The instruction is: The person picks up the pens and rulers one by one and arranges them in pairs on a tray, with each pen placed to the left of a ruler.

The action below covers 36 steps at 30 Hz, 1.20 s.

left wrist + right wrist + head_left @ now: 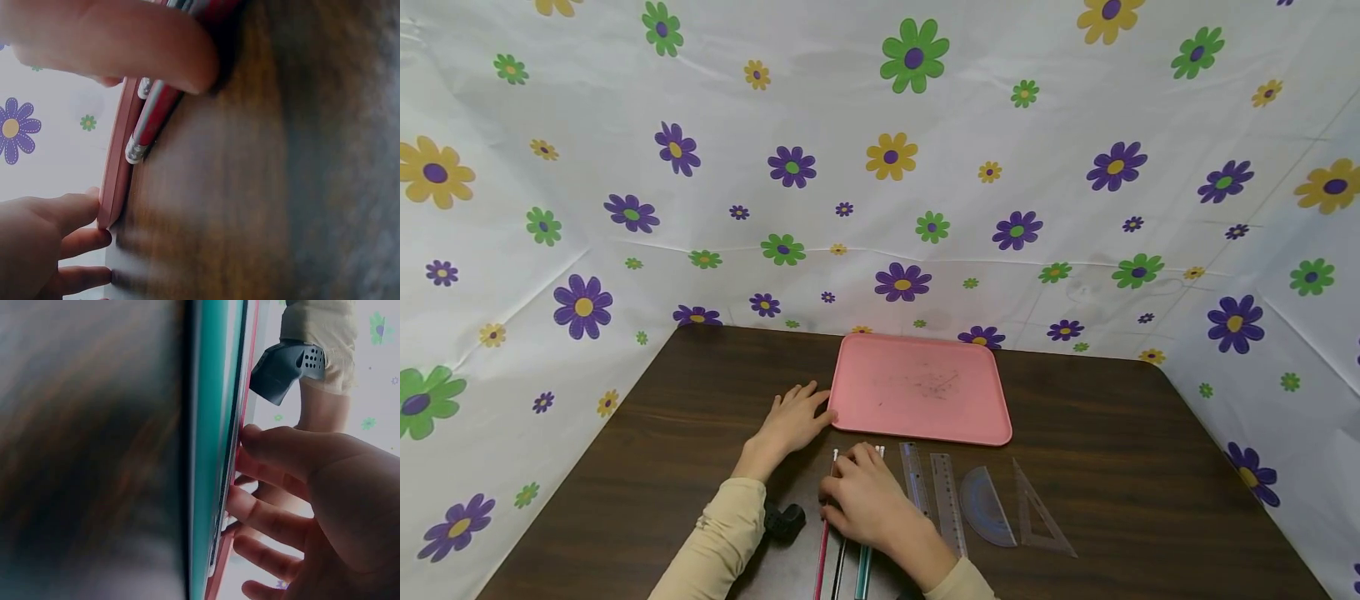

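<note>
My left hand (793,421) rests at the front left corner of a pink tray (925,392), its fingers touching the rim in the head and left wrist views. Over a row of pencils lying on the table is my right hand (868,500). Its thumb and forefinger are on the red pencil (822,558), the leftmost one. Beside that lie a black pencil (839,567) and teal pencils (863,571), partly hidden under the hand. A white eraser end (134,152) of the red pencil shows near the tray's side in the left wrist view.
Right of the pencils lie two clear rulers, one bluish ruler (913,471) and one longer ruler (949,504). Farther right are a protractor (987,507) and a clear set square (1051,523). A flowered sheet (850,108) hangs behind the dark wooden table (1120,450).
</note>
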### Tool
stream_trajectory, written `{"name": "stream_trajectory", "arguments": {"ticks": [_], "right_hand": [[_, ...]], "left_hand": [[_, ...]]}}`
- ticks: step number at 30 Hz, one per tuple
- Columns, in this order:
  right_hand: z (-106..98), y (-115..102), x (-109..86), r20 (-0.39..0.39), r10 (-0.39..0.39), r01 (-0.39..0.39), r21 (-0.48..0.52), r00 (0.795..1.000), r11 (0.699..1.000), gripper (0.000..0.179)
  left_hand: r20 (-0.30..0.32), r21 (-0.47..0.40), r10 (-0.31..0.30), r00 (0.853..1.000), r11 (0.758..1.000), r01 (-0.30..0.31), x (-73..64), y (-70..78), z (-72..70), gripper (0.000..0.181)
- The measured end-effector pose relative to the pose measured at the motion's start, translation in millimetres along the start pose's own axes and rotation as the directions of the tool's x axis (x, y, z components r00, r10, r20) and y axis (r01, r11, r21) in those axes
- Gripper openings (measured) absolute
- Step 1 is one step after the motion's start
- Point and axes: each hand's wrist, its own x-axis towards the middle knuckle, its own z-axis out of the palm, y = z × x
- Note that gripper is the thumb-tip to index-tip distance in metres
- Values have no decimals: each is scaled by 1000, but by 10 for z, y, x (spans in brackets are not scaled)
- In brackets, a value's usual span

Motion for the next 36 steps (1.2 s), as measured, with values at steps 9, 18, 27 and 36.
{"name": "stream_trajectory", "arguments": {"ticks": [9, 18, 27, 36], "right_hand": [[10, -103, 76, -14, 56, -56, 5, 998, 998, 15], [34, -151, 107, -11, 139, -139, 32, 990, 990, 15], [48, -176, 122, -10, 195, -194, 53, 981, 980, 15], [50, -195, 124, -32, 203, -200, 67, 979, 977, 17]], "left_hand": [[3, 6, 2, 1000, 1000, -2, 21, 1, 19, 55], [2, 4, 0, 1000, 1000, 0, 11, 12, 7, 56], [-5, 4, 4, 1000, 1000, -4, 6, 8, 1, 55], [-2, -4, -1, 1000, 1000, 1, -2, 11, -7, 55]]}}
